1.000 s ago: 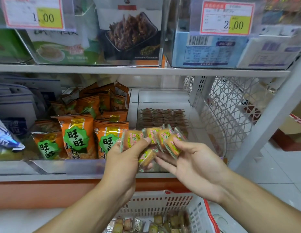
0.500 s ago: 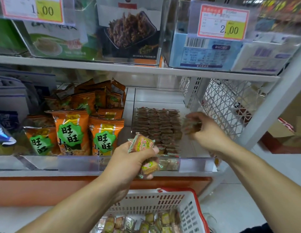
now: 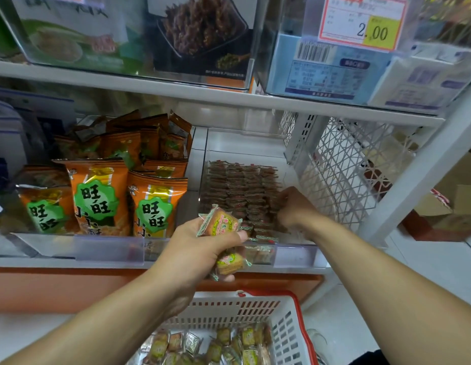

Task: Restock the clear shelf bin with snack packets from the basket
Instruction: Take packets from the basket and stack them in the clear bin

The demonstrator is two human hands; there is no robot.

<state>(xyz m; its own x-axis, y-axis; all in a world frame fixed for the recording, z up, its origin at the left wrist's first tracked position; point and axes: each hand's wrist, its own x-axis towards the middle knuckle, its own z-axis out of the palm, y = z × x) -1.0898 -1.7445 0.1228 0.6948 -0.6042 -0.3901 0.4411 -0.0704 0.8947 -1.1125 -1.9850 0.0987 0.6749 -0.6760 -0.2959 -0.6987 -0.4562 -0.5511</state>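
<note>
My left hand (image 3: 200, 248) grips a few small snack packets (image 3: 220, 223) with yellow-green labels, held just in front of the clear shelf bin (image 3: 295, 255). Rows of the same small packets (image 3: 242, 188) fill the bin. My right hand (image 3: 295, 206) reaches into the bin's right side with curled fingers at the packet rows; whether it still holds packets is hidden. Below, the white basket (image 3: 255, 306) with a red rim holds several more packets (image 3: 216, 346).
Orange snack bags (image 3: 97, 198) fill the neighbouring bin on the left. A white lattice side panel (image 3: 342, 167) closes the shelf on the right. The upper shelf (image 3: 203, 96) carries clear bins with price tags (image 3: 360, 22) just above my hands.
My right hand took packets from my left hand, carried them into the bin's right side, then drew lower toward the front rows. My left hand stayed in front of the bin holding the remainder.
</note>
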